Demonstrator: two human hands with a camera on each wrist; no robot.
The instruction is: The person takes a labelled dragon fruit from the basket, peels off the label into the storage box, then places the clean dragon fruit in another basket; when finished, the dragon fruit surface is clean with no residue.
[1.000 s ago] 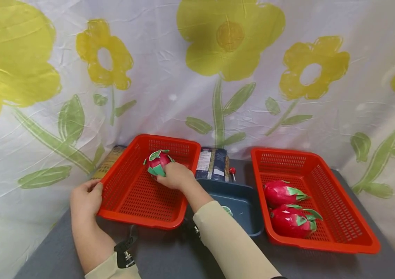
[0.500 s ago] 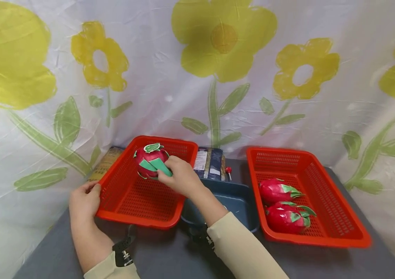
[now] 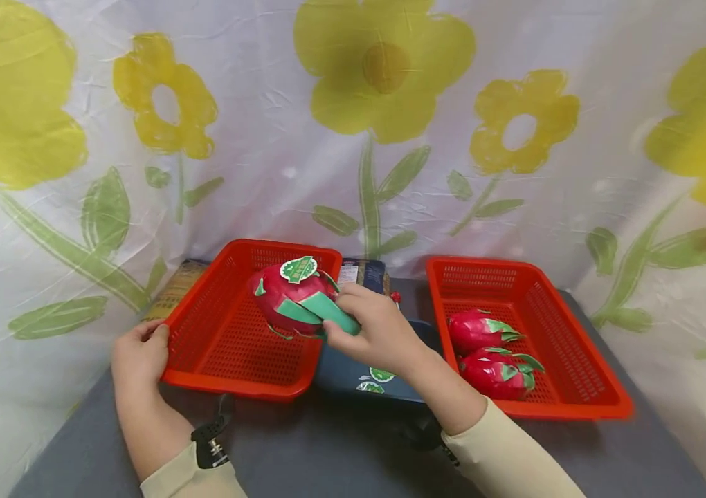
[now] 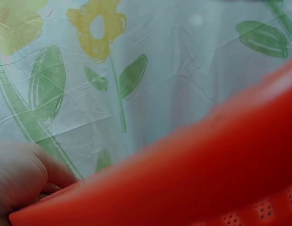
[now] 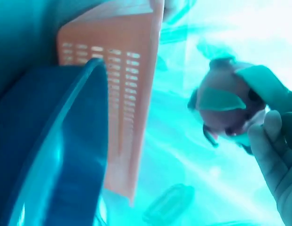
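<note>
My right hand [image 3: 378,328] pinches a dragon fruit [image 3: 281,294] by its green leafy end. The fruit is red with a round green-and-white sticker on top, and it is held above the left red basket [image 3: 293,391]. In the right wrist view the same dragon fruit [image 5: 223,101] hangs from the fingertips. My left hand [image 3: 141,356] grips the left rim of that basket; the left wrist view shows the hand [image 4: 23,176] at the blurred red rim [image 4: 160,174]. Two more dragon fruits, one farther back [image 3: 477,330] and one nearer [image 3: 496,373], lie in the right red basket [image 3: 567,411].
A dark blue bin [image 3: 353,373] with green stickers stands between the baskets, partly hidden by my right arm. Behind it are a dark packaged bag [image 3: 368,273] and a red lollipop [image 3: 395,297]. A yellowish bag [image 3: 169,294] lies left of the left basket. A flower-printed curtain [image 3: 253,200] hangs behind.
My right hand has lifted the dragon fruit out of the left basket and moved it toward me and to the right. The left hand stays on the rim. The view has shifted slightly right.
</note>
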